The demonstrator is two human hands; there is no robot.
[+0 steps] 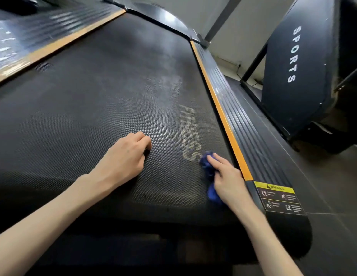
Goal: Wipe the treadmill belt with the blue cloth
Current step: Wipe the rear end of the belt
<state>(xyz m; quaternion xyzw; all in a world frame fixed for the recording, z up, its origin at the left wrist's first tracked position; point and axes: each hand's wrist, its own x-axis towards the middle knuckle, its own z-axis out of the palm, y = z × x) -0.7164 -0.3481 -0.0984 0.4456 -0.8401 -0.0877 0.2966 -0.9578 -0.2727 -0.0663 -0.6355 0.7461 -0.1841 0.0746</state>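
Nearest the camera, two bare forearms reach forward over the rear end of the treadmill belt; the left hand rests on the textured black surface with its fingers curled under into a loose fist, and nothing shows inside it; the right hand grips the blue cloth, which is bunched beneath the palm and fingers and pressed onto the belt close to its right edge (a fold of it sticks out past the fingertips, another trails back under the wrist); the front of the cloth touches the last letter of the pale FITNESS lettering, which runs lengthwise along the belt; just right of the hand lies the orange strip and the ribbed right side rail, with a yellow-headed warning label at its near end; dark floor tiles lie beyond that; farther up, the belt shows a dull greyish patch; the left side rail runs off at the top left; at the far right stands a dark upright panel marked SPORTS.
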